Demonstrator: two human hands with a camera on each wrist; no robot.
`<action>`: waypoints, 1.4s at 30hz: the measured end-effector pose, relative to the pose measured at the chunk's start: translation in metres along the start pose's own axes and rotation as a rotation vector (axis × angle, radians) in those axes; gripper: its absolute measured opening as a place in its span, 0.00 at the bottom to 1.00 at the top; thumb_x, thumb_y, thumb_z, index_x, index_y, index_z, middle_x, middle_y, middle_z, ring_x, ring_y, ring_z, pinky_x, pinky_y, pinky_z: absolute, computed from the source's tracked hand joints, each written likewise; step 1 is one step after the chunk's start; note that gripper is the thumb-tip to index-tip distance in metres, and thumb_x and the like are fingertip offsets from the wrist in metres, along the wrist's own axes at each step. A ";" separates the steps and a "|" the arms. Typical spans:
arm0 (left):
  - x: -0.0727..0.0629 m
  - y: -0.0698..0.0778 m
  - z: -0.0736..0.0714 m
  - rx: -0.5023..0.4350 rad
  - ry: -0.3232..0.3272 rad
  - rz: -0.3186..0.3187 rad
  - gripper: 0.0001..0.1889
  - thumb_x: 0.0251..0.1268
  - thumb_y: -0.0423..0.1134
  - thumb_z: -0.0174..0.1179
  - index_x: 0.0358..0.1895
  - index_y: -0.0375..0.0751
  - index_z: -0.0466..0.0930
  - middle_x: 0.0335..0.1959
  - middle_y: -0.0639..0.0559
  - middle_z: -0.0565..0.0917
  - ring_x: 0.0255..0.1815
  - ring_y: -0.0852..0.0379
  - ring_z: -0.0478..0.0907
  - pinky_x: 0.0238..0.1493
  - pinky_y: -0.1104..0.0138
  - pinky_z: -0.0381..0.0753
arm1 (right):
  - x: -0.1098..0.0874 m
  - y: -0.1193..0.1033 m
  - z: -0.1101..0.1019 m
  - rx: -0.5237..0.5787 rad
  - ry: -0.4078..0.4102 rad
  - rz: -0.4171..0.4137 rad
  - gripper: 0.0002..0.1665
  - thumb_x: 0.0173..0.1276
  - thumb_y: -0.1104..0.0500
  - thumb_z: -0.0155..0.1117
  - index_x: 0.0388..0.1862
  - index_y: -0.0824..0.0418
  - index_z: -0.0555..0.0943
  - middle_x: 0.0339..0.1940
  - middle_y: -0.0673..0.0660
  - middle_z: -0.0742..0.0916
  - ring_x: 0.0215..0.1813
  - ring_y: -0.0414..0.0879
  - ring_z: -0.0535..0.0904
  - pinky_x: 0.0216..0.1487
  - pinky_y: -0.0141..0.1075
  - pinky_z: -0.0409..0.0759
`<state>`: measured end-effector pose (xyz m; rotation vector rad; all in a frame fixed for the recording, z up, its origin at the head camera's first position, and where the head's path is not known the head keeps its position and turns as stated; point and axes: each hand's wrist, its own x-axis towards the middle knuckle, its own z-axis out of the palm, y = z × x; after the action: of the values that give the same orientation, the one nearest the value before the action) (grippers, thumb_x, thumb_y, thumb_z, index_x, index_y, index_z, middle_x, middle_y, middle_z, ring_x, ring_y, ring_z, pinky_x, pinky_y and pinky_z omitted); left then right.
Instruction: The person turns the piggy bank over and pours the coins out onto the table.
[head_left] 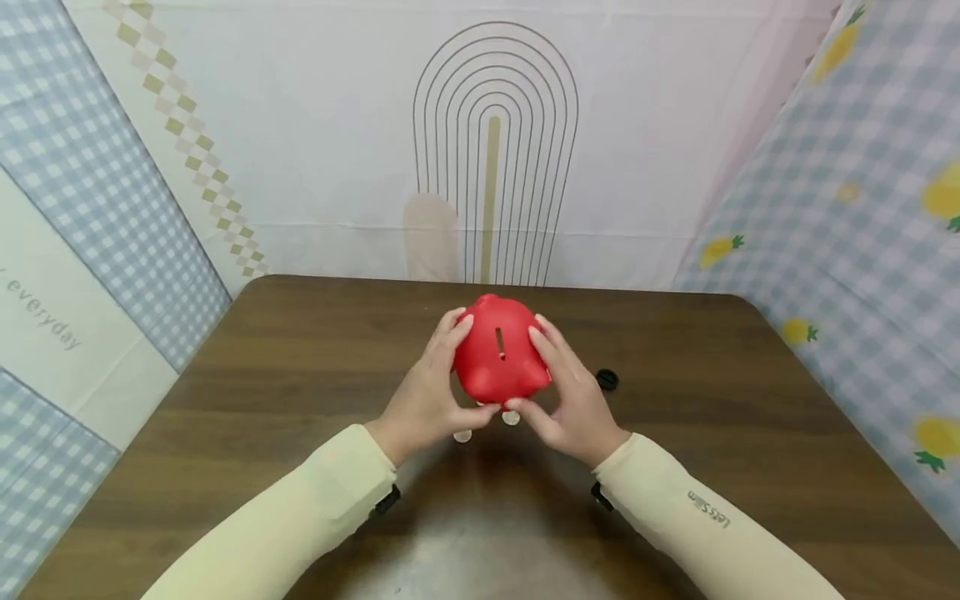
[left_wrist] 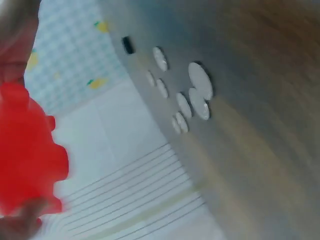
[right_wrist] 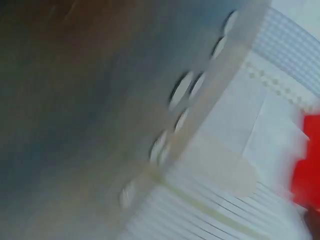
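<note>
A red piggy bank with a coin slot in its back is held up between both hands over the table. My left hand grips its left side, fingers along the flank and thumb low at the near edge. On the opposite side my right hand grips it the same way. Stubby feet on the piggy bank show in the left wrist view. Several silver coins lie on the table below; from the head, just a few peek out, such as a coin by the left thumb.
A small round black cap lies on the brown wooden table, right of the right hand. Behind the table's far edge hangs a white patterned cloth, with a checked pineapple cloth on the right.
</note>
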<state>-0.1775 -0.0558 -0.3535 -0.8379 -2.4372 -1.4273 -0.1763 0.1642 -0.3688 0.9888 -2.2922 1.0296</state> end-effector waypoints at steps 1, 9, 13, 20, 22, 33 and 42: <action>0.001 -0.001 0.000 -0.017 -0.033 -0.052 0.46 0.44 0.37 0.76 0.68 0.37 0.59 0.63 0.44 0.70 0.58 0.48 0.73 0.49 0.57 0.82 | 0.000 0.000 0.000 0.031 -0.042 0.057 0.45 0.66 0.40 0.62 0.71 0.66 0.63 0.64 0.65 0.76 0.61 0.55 0.75 0.50 0.45 0.82; -0.001 -0.003 -0.001 -0.076 -0.058 -0.106 0.46 0.44 0.36 0.76 0.68 0.40 0.59 0.62 0.48 0.70 0.57 0.48 0.73 0.47 0.57 0.83 | -0.001 -0.003 0.001 0.082 -0.088 0.144 0.45 0.64 0.41 0.65 0.73 0.59 0.62 0.65 0.61 0.75 0.59 0.55 0.76 0.48 0.43 0.83; -0.001 -0.001 -0.002 0.035 0.011 0.075 0.47 0.42 0.35 0.76 0.68 0.36 0.59 0.65 0.46 0.67 0.58 0.48 0.72 0.48 0.57 0.83 | -0.001 0.000 0.003 0.005 0.034 -0.038 0.46 0.65 0.40 0.62 0.71 0.67 0.63 0.66 0.65 0.74 0.63 0.57 0.74 0.50 0.47 0.82; -0.002 -0.003 -0.002 -0.042 -0.106 -0.249 0.47 0.44 0.39 0.76 0.70 0.40 0.59 0.60 0.50 0.72 0.54 0.50 0.74 0.44 0.60 0.83 | -0.004 -0.007 0.005 0.093 -0.150 0.320 0.45 0.61 0.52 0.71 0.74 0.59 0.61 0.61 0.57 0.79 0.53 0.48 0.80 0.51 0.41 0.82; -0.001 -0.001 -0.004 -0.046 -0.077 -0.174 0.48 0.43 0.38 0.76 0.70 0.41 0.59 0.62 0.50 0.70 0.56 0.50 0.73 0.46 0.59 0.83 | -0.004 -0.010 0.003 0.051 -0.091 0.242 0.46 0.59 0.55 0.72 0.74 0.60 0.62 0.66 0.59 0.76 0.56 0.51 0.79 0.51 0.42 0.82; 0.002 0.010 -0.006 -0.038 -0.048 -0.036 0.48 0.43 0.35 0.76 0.71 0.42 0.57 0.65 0.52 0.64 0.59 0.53 0.70 0.50 0.60 0.82 | -0.002 -0.013 -0.005 -0.044 0.005 0.079 0.49 0.56 0.59 0.75 0.74 0.62 0.61 0.71 0.62 0.69 0.64 0.55 0.73 0.51 0.45 0.82; 0.003 0.004 -0.010 -0.094 -0.039 -0.036 0.48 0.42 0.33 0.76 0.70 0.43 0.58 0.64 0.53 0.67 0.59 0.52 0.70 0.48 0.60 0.83 | 0.001 -0.012 -0.001 0.013 0.007 0.142 0.48 0.56 0.58 0.75 0.74 0.59 0.62 0.71 0.59 0.70 0.61 0.53 0.76 0.49 0.44 0.83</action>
<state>-0.1785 -0.0618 -0.3441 -0.8531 -2.4420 -1.5631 -0.1680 0.1589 -0.3627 0.8362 -2.3813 1.1037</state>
